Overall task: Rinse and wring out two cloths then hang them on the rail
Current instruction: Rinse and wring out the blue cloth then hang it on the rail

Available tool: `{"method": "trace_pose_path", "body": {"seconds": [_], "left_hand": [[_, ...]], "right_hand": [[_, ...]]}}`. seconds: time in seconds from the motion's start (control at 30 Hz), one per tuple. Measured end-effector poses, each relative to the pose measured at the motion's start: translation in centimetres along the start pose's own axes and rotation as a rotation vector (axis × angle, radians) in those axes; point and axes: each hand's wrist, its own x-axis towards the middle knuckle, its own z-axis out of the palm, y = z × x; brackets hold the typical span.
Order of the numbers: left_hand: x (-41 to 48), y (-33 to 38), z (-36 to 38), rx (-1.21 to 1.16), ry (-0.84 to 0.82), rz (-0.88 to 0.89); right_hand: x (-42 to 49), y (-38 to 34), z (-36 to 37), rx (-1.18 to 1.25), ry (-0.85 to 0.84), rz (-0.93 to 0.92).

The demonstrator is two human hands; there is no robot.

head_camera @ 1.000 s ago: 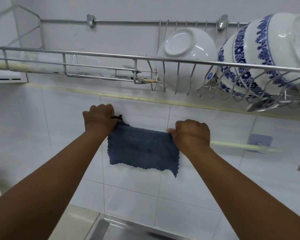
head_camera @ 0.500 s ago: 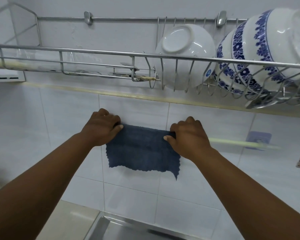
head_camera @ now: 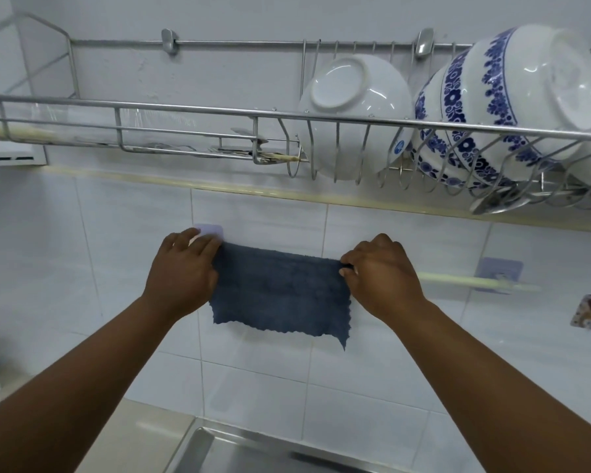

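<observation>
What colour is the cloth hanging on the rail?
Dark blue-grey. The cloth shows plainly in the head view, draped between both hands.

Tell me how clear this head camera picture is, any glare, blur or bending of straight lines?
Head view: mostly sharp, evenly lit, with only soft shadows under the blue cloth. Head view: bright glare spots on the white bowl and the blue-patterned bowl. Head view: wide-angle distortion bows the dish rack front bar and stretches the forearms. Head view: the pale rail looks slightly soft beside the right hand.
</observation>
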Motion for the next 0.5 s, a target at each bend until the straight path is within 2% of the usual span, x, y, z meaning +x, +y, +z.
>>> {"method": "trace_pose_path", "body": {"seconds": [0.23, 0.33, 0.5], "left_hand": [[-0.1, -0.9, -0.5, -0.021, -0.217, -0.067], [-0.3, -0.8, -0.5, -0.094, -0.177, -0.117], [-1.0, -0.8, -0.7, -0.077, -0.217, -0.131]], "right_hand": [[0.2, -0.4, 0.1, 0.038, 0.042, -0.043], [-0.1, 0.0, 0.2, 0.047, 0.056, -0.002], [-0.2, 0.8, 1.3, 0.152, -0.075, 0.123]]}}
